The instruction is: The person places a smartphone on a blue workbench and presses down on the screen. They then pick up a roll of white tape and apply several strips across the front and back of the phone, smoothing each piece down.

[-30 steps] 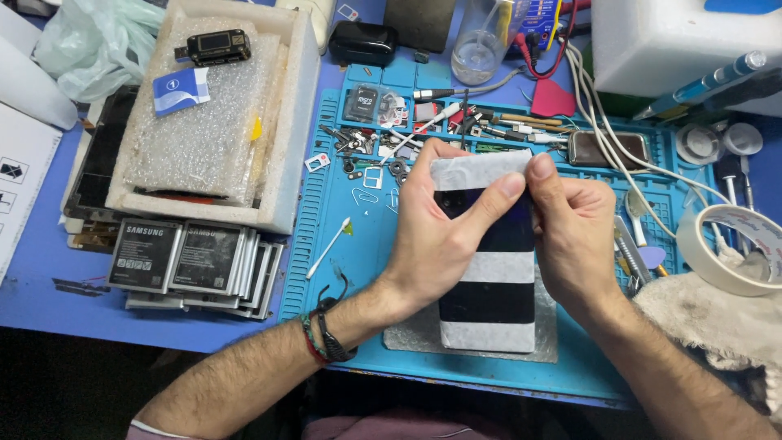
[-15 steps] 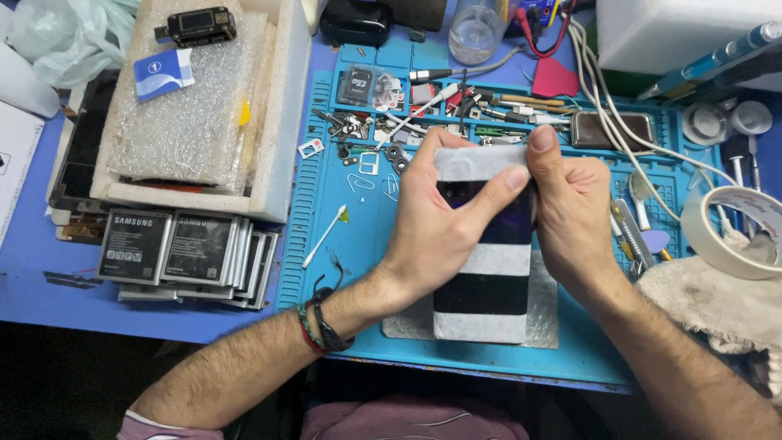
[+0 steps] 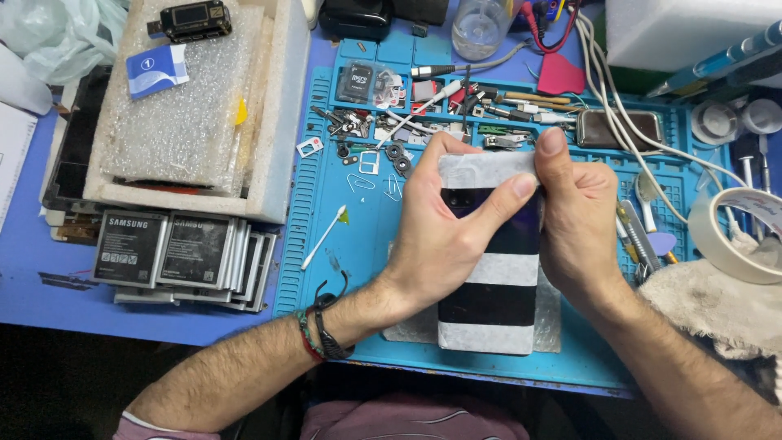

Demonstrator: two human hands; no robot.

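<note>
So right now both hands are on the phone (image 3: pixel 493 261), which lies back-up on the blue mat (image 3: pixel 326 212), about mid-mat and close to the near edge. It's a dark phone with pale tape bands across it: one at the top, one at the middle, one at the bottom. The left hand (image 3: pixel 444 236) is wrapped over the phone's left side, thumb pressing across the top tape band, and the right hand (image 3: pixel 574 220) grips the right edge with its thumb tip up at the top corner. Looks to me like the step in hand is pressing or smoothing that top band down; next move probably calls for steady, even thumb pressure along the strip without shifting the phone. As for the surface: beyond the phone, at the mat's far end, there's a mess of small parts, screws and tools. Left of the phone lies a cotton swab (image 3: pixel 323 236), further left a row of batteries (image 3: pixel 175 253), and past those a foam tray (image 3: pixel 199 106) with bubble wrap. Right of the phone there's a tape roll (image 3: pixel 737 236) on a cloth (image 3: pixel 717 305). Cluttered repair bench.
</note>
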